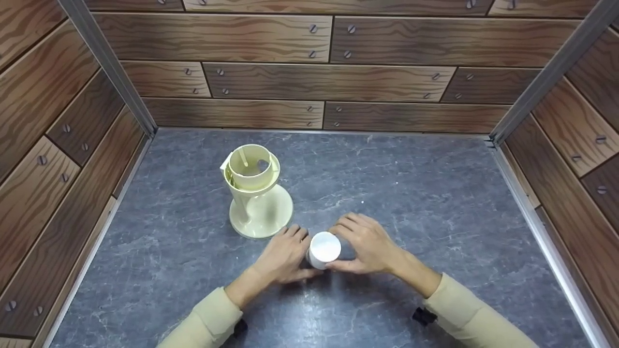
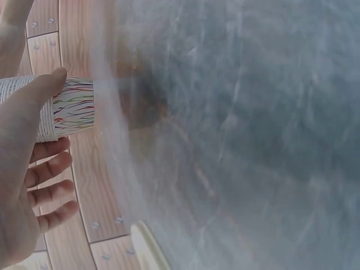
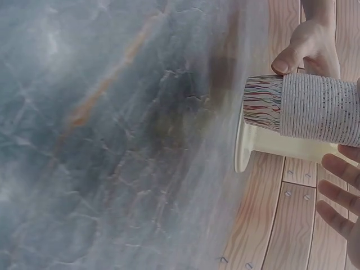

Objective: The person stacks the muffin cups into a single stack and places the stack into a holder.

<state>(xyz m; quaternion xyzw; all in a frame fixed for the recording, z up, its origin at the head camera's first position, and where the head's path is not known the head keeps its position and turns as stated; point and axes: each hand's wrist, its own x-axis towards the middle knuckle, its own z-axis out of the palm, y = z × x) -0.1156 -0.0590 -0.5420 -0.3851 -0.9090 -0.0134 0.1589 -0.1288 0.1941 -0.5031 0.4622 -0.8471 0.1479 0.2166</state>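
Note:
A stack of white paper cups (image 1: 325, 249) stands mouth up between my two hands, near the middle front of the table. In the left wrist view, the stack (image 2: 73, 107) shows coloured streaks on its lowest cup and many closely nested rims. My left hand (image 1: 285, 256) holds it from the left, thumb on the near side and fingers on the far side. From the right, my right hand (image 1: 367, 244) curves round the top, its thumb at the near rim. The right wrist view shows the cups' sides (image 3: 315, 107) and the right fingers (image 3: 337, 194) spread beside them.
A cream plastic stand (image 1: 280, 203) with a round base and an open cylinder (image 1: 251, 181) on top stands behind and left of the cups. Wood-patterned walls (image 1: 271, 79) enclose the grey marbled table (image 1: 425, 193) at the back and both sides.

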